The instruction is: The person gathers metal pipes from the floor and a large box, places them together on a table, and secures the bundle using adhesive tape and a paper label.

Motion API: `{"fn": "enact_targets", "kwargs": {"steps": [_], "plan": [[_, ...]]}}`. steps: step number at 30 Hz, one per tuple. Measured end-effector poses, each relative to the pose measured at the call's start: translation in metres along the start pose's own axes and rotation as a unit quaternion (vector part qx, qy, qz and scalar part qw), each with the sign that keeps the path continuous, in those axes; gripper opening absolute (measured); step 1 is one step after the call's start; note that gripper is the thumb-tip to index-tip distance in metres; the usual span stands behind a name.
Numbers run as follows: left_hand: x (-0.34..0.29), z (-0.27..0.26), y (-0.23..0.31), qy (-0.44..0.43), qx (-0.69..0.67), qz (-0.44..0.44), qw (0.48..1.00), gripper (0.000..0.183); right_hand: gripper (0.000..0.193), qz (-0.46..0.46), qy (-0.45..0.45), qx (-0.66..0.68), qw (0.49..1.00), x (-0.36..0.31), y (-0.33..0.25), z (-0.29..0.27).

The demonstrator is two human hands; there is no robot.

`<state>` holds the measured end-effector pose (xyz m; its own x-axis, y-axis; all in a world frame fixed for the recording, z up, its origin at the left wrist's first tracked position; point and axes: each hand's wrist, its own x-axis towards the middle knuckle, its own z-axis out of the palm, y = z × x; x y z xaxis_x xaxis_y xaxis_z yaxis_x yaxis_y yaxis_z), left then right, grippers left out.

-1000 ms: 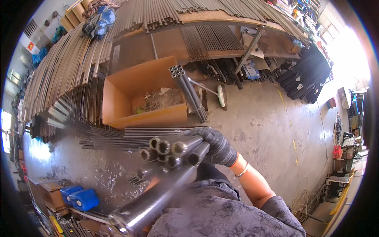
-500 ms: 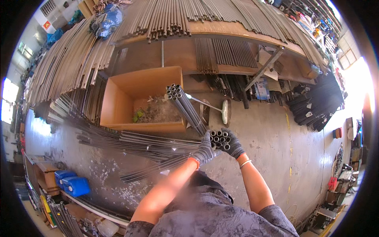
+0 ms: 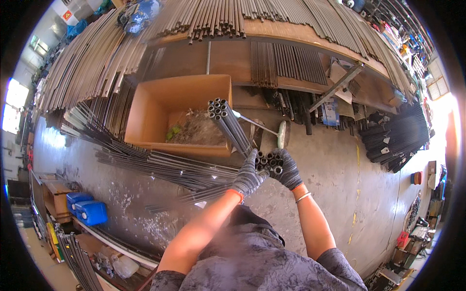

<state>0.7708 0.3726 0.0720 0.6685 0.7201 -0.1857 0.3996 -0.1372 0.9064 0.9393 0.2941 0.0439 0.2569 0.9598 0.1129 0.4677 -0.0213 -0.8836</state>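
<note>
Grey-gloved, my left hand (image 3: 248, 177) and my right hand (image 3: 287, 170) clasp a bundle of dark metal tubes (image 3: 270, 163) from its two sides. The round open ends face up between my hands, at uneven heights; the tubes' lower lengths are hidden below. Just beyond my left hand another tube bundle (image 3: 233, 130) stands tilted, its open ends at the top near the cardboard box. Whether its lower end touches my glove I cannot tell. Left of my hands, long thin dark rods (image 3: 184, 169) lie spread over the floor.
A large open cardboard box (image 3: 179, 148) with debris inside stands ahead. Beside it lies a floor brush (image 3: 281, 135) with a long handle. Racks of tubes (image 3: 213, 22) run along the far side. Blue jerrycans (image 3: 91, 212) are at the left, black bundled rods (image 3: 395, 138) at the right.
My right hand has come in over the tube ends, closer to my left. The held ends are partly covered and less even. The whole view has shifted slightly.
</note>
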Motion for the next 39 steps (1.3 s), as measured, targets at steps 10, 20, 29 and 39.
{"fn": "enact_targets", "kwargs": {"steps": [10,20,29,39], "plan": [[0.012,0.008,-0.013,-0.061,-0.225,0.005,0.973,0.109,0.062,-0.096,-0.054,-0.138,0.984,0.048,-0.003,-0.023],[0.044,-0.028,-0.060,-0.042,-0.411,0.018,0.911,0.102,0.063,-0.107,-0.075,-0.173,0.976,0.115,-0.049,0.006],[-0.067,-0.069,-0.069,-0.069,-0.092,-0.130,0.985,0.093,0.060,-0.097,-0.003,-0.178,0.979,0.157,0.002,0.059],[-0.262,-0.074,-0.193,0.216,-0.036,-0.328,0.919,0.046,0.054,-0.291,-0.013,-0.405,0.867,0.157,-0.023,0.045]]}}
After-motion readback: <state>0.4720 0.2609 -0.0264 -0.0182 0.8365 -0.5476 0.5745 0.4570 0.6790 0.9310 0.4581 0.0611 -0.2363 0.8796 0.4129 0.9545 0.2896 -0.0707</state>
